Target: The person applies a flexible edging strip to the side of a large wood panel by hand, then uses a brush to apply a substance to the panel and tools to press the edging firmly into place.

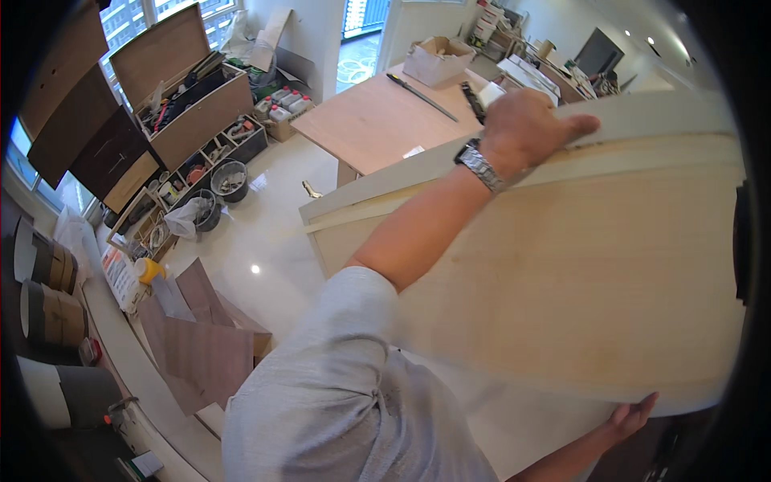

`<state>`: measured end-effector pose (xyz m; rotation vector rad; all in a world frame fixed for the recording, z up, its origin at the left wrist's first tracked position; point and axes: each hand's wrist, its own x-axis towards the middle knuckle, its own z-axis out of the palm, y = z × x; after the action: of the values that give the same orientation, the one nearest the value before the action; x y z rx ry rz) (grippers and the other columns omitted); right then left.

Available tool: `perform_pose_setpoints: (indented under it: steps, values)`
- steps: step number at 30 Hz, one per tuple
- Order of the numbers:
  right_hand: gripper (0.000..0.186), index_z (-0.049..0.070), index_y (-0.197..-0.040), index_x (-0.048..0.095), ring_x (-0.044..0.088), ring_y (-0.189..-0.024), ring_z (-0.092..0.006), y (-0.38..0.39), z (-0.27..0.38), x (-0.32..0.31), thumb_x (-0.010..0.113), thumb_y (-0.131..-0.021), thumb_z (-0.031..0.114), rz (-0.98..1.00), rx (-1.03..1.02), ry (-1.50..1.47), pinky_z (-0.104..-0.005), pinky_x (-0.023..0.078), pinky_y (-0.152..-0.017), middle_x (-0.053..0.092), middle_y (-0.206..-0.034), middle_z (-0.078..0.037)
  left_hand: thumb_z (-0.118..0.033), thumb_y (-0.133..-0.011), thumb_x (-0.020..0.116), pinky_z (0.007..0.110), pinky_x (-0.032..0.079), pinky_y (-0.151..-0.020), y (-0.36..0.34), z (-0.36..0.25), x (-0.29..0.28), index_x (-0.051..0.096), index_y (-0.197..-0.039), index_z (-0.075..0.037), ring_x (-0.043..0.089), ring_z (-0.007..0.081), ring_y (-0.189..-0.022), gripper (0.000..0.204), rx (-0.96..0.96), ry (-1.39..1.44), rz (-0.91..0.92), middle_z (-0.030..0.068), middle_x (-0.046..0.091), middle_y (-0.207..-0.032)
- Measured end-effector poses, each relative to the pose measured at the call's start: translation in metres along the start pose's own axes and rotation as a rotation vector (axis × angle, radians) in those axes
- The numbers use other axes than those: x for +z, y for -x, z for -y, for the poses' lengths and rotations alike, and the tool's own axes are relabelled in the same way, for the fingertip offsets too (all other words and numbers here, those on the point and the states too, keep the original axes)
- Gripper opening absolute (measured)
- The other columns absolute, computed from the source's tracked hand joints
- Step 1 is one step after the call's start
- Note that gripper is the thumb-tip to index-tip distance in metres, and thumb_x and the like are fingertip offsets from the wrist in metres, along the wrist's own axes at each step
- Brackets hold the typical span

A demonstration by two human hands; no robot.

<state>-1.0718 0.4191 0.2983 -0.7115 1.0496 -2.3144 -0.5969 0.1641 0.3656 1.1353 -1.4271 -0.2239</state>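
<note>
A large pale wooden panel (578, 265) with a raised strip along its border fills the right side, tilted in front of me. My left hand (526, 132), with a metal-band watch on the wrist, is closed over its upper edge, thumb pointing right along the face. The left fingers are partly hidden behind the edge. Low on the right, my right hand (630, 419) holds the lower edge, its fingertips against the panel. Beyond the panel stands a table with a light wood top (377, 116), bearing a dark long tool (422, 96).
An open wooden toolbox (197, 108), black buckets (230, 181) and trays of tools line the far left. Brown sheets (209, 353) lie on the floor at left, beside a yellow container (148, 270). A paper bag (438, 60) sits on the table's far edge.
</note>
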Motion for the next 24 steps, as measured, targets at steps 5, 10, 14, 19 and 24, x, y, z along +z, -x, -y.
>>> perform_pose_setpoints:
  steps: [5, 10, 14, 19, 24]
  values:
    - [0.044, -0.001, -0.123, 0.044, 0.044, -0.114, -0.021, -0.039, 0.033, -0.003, 0.055, -0.088, 0.023, 0.07, -0.057, 0.065, -0.0375, 0.032, -0.099, 0.048, -0.124, -0.01, -0.071, -0.062, 0.061, 0.037, 0.038, -0.048, 0.037, 0.005, 0.007, 0.053, -0.047, -0.001, 0.049, 0.0234, -0.047, 0.072, -0.148, 0.126, 0.037, 0.0145, 0.051, -0.049]
    - [0.042, -0.001, -0.124, 0.041, 0.046, -0.114, -0.0223, -0.114, 0.07, -0.022, 0.053, -0.088, 0.019, 0.424, -0.099, 0.09, -0.0385, 0.037, -0.096, 0.048, -0.123, -0.01, -0.063, -0.068, 0.064, 0.03, 0.031, -0.043, 0.081, 0.013, 0.019, 0.044, -0.045, -0.005, 0.036, 0.0101, -0.046, 0.066, -0.214, 0.303, 0.049, 0.0013, 0.041, -0.044]
    - [0.043, -0.001, -0.125, 0.04, 0.049, -0.111, -0.0216, -0.162, 0.107, -0.013, 0.052, -0.088, 0.017, 0.539, -0.201, 0.193, -0.0368, 0.038, -0.095, 0.05, -0.121, -0.01, -0.051, -0.079, 0.061, 0.024, 0.028, -0.046, 0.119, 0.012, 0.043, 0.05, -0.059, -0.004, 0.033, 0.0045, -0.054, 0.052, -0.301, 0.485, 0.127, -0.0061, 0.042, -0.058]
    - [0.044, -0.003, -0.124, 0.04, 0.05, -0.108, -0.0181, -0.171, 0.144, 0.039, 0.053, -0.086, 0.015, 0.752, -0.239, 0.352, -0.0292, 0.037, -0.092, 0.052, -0.117, -0.01, -0.045, -0.082, 0.061, 0.022, 0.029, -0.047, 0.179, -0.003, 0.071, 0.055, -0.07, -0.003, 0.035, 0.0035, -0.057, 0.044, -0.442, 0.642, 0.134, -0.0065, 0.043, -0.062]
    - [0.046, -0.005, -0.121, 0.043, 0.054, -0.1, -0.0173, -0.164, 0.148, 0.102, 0.056, -0.083, 0.018, 0.892, -0.223, 0.492, -0.0269, 0.04, -0.088, 0.056, -0.109, -0.011, -0.036, -0.085, 0.059, 0.022, 0.045, -0.068, 0.226, 0.016, 0.101, 0.057, -0.099, 0.002, 0.054, 0.0078, -0.08, 0.041, -0.518, 1.176, 0.209, 0.003, 0.06, -0.09]
